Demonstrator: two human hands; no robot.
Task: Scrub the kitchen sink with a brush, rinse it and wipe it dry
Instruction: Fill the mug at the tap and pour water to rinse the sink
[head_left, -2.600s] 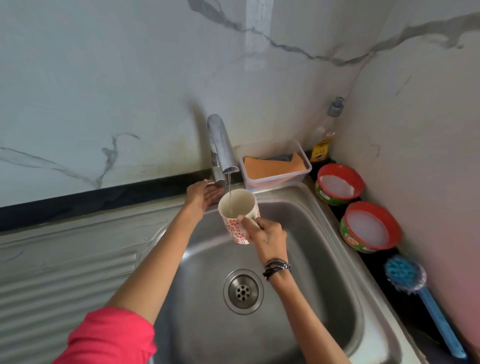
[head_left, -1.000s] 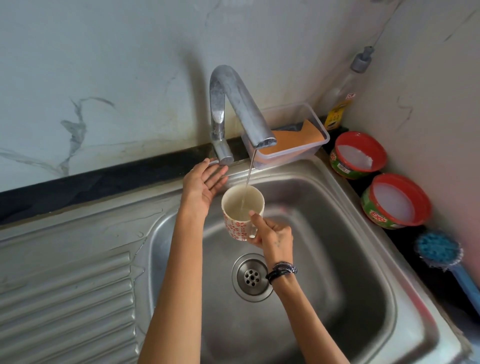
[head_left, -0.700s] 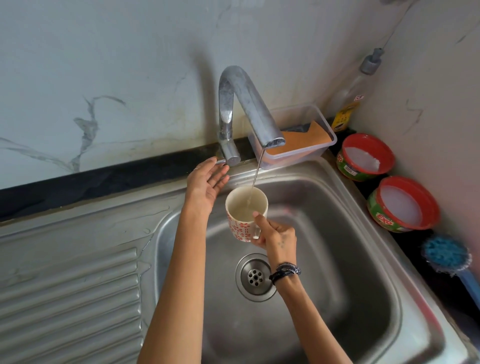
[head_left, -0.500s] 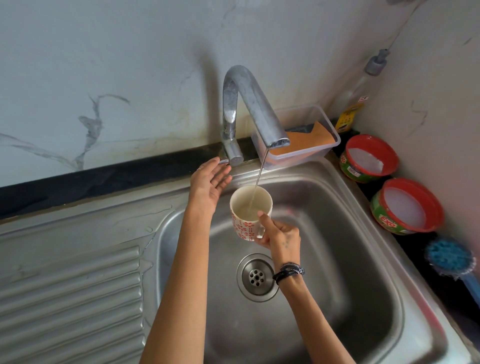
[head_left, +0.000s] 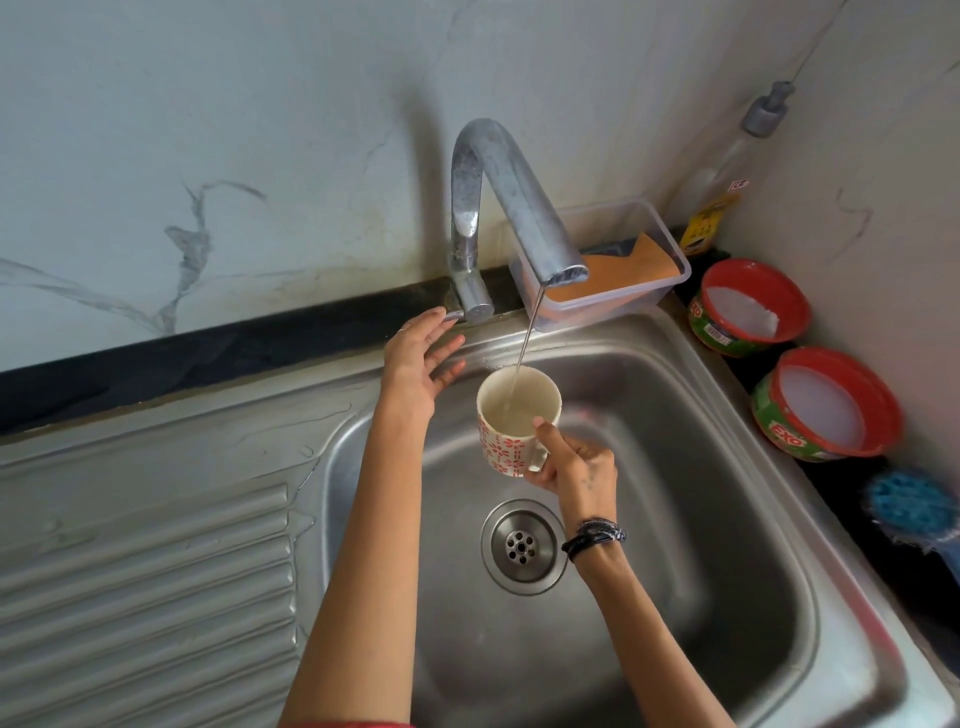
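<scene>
Sink (head_left: 675, 597), stainless steel, lies set in the counter below the tap (head_left: 511, 208). A thin stream falls from the spout into a patterned mug (head_left: 511, 431), gripped by the right hand (head_left: 576, 465) above the drain (head_left: 522, 545). Left hand (head_left: 421, 364) rests straight-fingered at the tap lever. Blue brush (head_left: 911, 506) lies on the right ledge.

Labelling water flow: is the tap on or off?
On: a thin stream falls from the curved steel tap into the white, red-flowered mug held by the right hand.

mug (head_left: 511, 415): water level higher | left hand (head_left: 421, 358): fingers straightened off tap lever
</scene>
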